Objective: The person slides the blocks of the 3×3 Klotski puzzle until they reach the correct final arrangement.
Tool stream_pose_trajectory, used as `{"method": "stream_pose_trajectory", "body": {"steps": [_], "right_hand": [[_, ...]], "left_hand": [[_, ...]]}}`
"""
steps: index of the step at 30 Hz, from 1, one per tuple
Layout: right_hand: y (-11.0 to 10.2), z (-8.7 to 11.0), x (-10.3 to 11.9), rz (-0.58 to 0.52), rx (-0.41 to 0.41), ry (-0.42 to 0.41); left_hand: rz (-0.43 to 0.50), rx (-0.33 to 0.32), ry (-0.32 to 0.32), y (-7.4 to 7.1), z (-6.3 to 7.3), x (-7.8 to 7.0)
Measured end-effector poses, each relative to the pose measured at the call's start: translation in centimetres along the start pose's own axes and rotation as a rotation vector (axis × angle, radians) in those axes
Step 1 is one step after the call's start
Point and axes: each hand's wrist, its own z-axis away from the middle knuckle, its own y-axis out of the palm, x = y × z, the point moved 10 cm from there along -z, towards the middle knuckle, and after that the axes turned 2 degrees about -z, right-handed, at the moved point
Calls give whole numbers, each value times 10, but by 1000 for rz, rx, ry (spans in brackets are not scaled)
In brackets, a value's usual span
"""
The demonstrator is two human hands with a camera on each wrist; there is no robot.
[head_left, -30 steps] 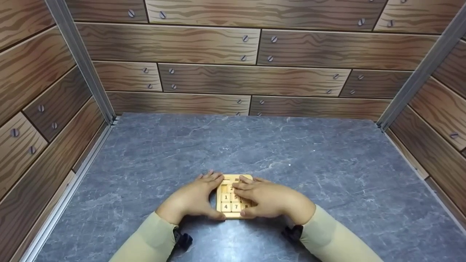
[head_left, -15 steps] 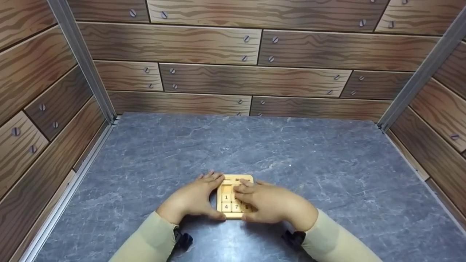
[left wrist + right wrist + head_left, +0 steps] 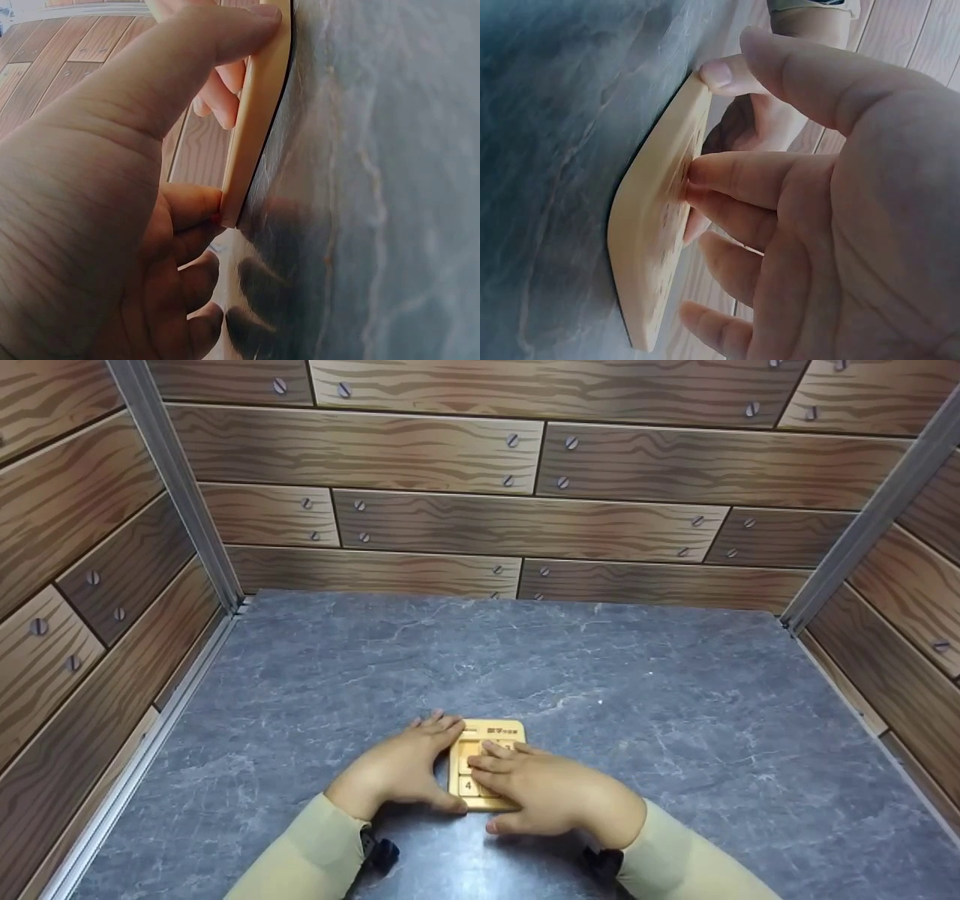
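Note:
A light wooden number slide puzzle (image 3: 484, 725) lies flat on the table in the head view, near its front middle. My left hand (image 3: 405, 761) holds its left side, thumb at the near corner and fingertips at the far one. The left wrist view shows that thumb (image 3: 251, 30) pressed on the puzzle's edge (image 3: 259, 112). From the right, my right hand (image 3: 559, 791) reaches over the tiles, its fingers fairly straight. In the right wrist view, two fingertips (image 3: 699, 172) touch the puzzle's face (image 3: 667, 240); the thumb is raised off it. Tile 4 (image 3: 468, 786) shows; most other tiles are covered.
The table (image 3: 360, 652) has a grey marbled top. Walls with a wood-plank print (image 3: 442, 454) enclose it at the back and both sides, with metal posts (image 3: 184, 487) at the back corners. A dark strap device sits at each wrist.
My right hand has shifted left and nearer over the puzzle, now covering tiles 7 and 8; the top right tile has come into sight. My left hand keeps its hold.

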Motion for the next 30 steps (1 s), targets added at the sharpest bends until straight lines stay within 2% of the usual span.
{"method": "stream_pose_trajectory", "body": {"steps": [9, 17, 23, 30], "right_hand": [[-2, -6, -19, -93, -27, 27], [-3, -9, -26, -103, -37, 40], [-4, 0, -12, -31, -15, 43], [1, 14, 22, 89, 30, -34]], "left_hand": [[3, 4, -5, 0, -1, 0], [-4, 6, -3, 0, -1, 1], [2, 8, -15, 0, 0, 2], [-4, 1, -14, 1, 0, 2]]}}
